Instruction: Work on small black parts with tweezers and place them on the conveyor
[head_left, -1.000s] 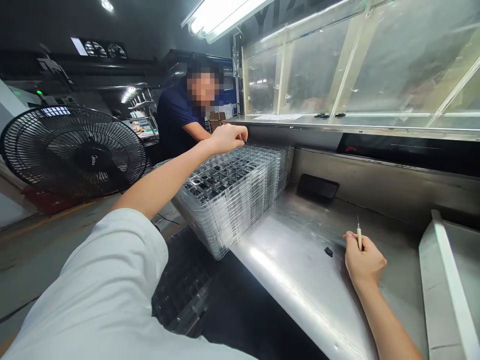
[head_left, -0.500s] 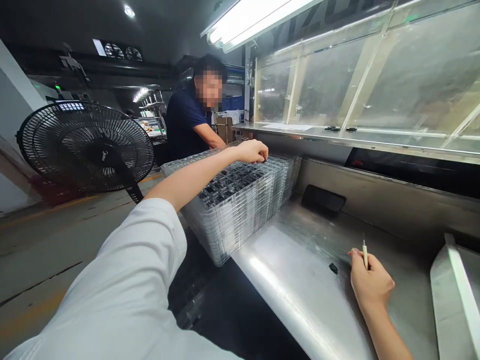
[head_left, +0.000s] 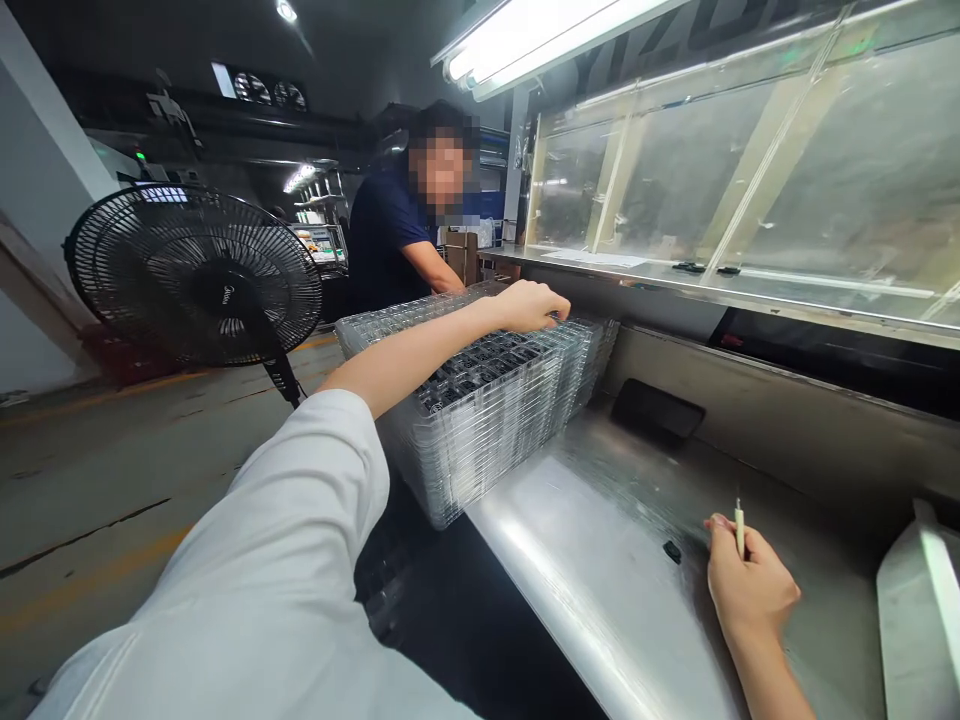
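A tall stack of clear plastic trays (head_left: 495,410) holding small black parts stands at the left end of a steel bench (head_left: 592,540). My left hand (head_left: 529,305) reaches over the top tray, fingers curled in a pinch at its far side; what they hold is hidden. Low on the right, my right hand (head_left: 750,590) rests on the bench, closed around a thin pale pick tool (head_left: 739,525) that points up. A small black part (head_left: 672,551) lies on the steel just left of that hand.
A person in a dark blue shirt (head_left: 390,240) stands behind the trays. A black standing fan (head_left: 199,275) is on the floor at left. A dark pad (head_left: 658,412) sits at the bench's back wall, a white bin (head_left: 919,610) at far right, a glass-fronted shelf (head_left: 712,275) above.
My left hand has come down from above the stack onto the far side of the top tray. My right hand keeps its grip on the pick tool. The camera view has shifted.
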